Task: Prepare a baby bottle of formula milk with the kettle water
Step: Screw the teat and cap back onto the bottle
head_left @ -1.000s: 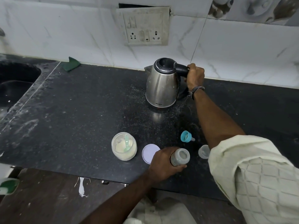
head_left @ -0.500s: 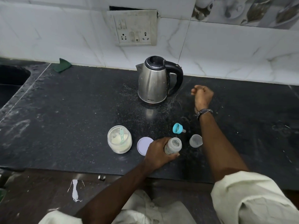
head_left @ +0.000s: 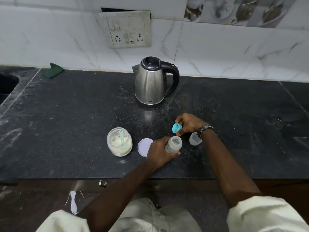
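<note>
Translucent bottle (head_left: 173, 144) in left hand (head_left: 158, 152) — teal ring (head_left: 176, 127), seemingly, pinched in right hand (head_left: 190, 123).

Soft, even light fills the room; the steel kettle (head_left: 150, 84) casts a faint reflection on the dark tabletop (head_left: 66, 114). Wide-angle bending bows the edges. Focus holds sharp centrally.

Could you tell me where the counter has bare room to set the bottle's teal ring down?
Bare stretches lie left of the powder jar and right of the clear cap. It is crowded between jar, lilac lid and bottle.
</note>
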A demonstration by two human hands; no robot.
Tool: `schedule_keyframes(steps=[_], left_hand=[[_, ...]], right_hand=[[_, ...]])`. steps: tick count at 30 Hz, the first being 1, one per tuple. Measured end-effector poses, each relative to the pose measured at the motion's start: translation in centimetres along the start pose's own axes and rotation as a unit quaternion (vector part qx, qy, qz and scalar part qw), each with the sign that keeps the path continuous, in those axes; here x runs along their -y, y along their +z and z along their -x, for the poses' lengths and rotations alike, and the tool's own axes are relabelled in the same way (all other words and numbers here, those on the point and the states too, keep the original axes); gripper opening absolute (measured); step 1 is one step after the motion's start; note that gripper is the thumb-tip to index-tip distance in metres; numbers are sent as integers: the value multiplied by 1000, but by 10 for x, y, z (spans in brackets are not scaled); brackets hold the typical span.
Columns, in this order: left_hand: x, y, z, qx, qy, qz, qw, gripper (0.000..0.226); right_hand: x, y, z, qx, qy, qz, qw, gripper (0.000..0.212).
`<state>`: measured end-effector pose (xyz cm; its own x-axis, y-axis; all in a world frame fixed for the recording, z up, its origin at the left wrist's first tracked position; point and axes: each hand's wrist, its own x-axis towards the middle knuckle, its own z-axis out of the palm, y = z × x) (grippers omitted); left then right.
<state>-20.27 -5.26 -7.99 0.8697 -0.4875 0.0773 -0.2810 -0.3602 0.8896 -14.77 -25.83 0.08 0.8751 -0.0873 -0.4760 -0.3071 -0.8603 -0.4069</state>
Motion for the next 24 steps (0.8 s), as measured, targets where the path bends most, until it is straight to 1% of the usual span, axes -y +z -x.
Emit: schedule_keyframes(steps=[3,6,12,18,24], left_hand=[[1,0,0,3,-4,6,1000,62],[1,1,0,1,-4,12,1000,61],[4,3,-1,-6,-4,12,1000,64],[6,3,-2,-1,2,-1,1000,65],[7,3,-3,5,-6,5,1000,65]], right_hand=[[4,8,-1,-34,-9,55,998,64],[7,11,2,-57,-20,69,996,60],[26,-14,31,-109,-33,-7,993,52],[53,-44,69,-77,-60,16,995,42],[65,-40,87,-63,-68,99,991,49]])
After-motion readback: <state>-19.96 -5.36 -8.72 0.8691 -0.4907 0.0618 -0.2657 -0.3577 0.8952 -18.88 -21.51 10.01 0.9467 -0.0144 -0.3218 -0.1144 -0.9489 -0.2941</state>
